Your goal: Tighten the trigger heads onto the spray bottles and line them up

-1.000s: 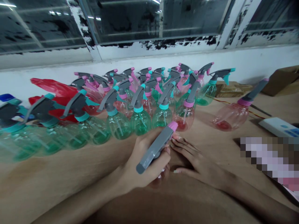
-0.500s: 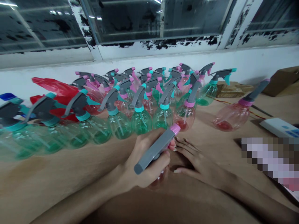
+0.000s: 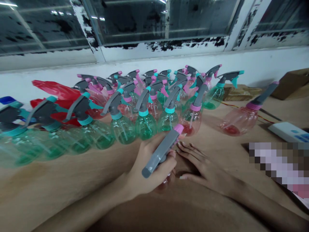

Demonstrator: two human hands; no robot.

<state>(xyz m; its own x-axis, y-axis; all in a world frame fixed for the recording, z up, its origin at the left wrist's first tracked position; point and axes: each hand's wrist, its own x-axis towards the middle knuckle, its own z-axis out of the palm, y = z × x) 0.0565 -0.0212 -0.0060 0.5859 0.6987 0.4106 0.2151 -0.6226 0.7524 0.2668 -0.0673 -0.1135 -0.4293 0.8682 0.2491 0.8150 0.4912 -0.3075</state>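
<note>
My left hand (image 3: pixel 147 164) is wrapped around a spray bottle (image 3: pixel 162 151) with a grey spray head and a pink nozzle. Most of its clear pinkish body is hidden behind my fingers and palm; a little shows below them. The nozzle points away and to the right. Just right of the bottle, my right hand (image 3: pixel 199 162) lies on the table with its fingers stretched out, holding nothing. Ahead of both hands stands a row of spray bottles, among them a green one (image 3: pixel 146 125) and a pink one (image 3: pixel 191 122).
Several more spray bottles crowd toward the wall, with red plastic (image 3: pixel 56 91) at left. A single pink bottle (image 3: pixel 238 119) stands at right, near a white device (image 3: pixel 288 130). Brown cardboard (image 3: pixel 241 92) lies at the back. A blurred-out patch covers the right edge.
The held bottle's spray head dipped slightly right and toward me half a second ago, and has since swung back. My right hand stays in place; the other bottles have not moved.
</note>
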